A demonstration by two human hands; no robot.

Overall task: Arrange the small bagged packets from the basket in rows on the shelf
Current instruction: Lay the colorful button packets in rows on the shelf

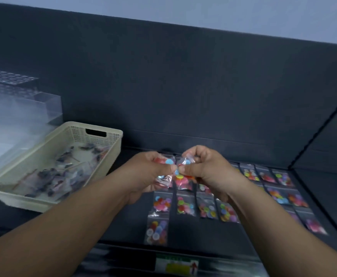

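Note:
Both my hands are raised over the dark shelf [131, 226]. My left hand [145, 172] grips a bunch of clear packets of coloured buttons [166, 161]. My right hand [205, 168] pinches a packet [186, 159] at the bunch's right side; the two hands almost touch. Under them, several packets lie in rows on the shelf, such as one row [195, 206] and a lone packet [156, 232] in front. More rows [279, 188] run to the right. The cream basket [95, 134] stands at the left and holds more packets [53, 174].
A clear plastic box [23, 108] stands behind the basket at the far left. The shelf's dark back wall [183, 86] rises close behind my hands, and a dark side panel [333, 136] closes the right end. A label strip [175, 266] runs along the front edge.

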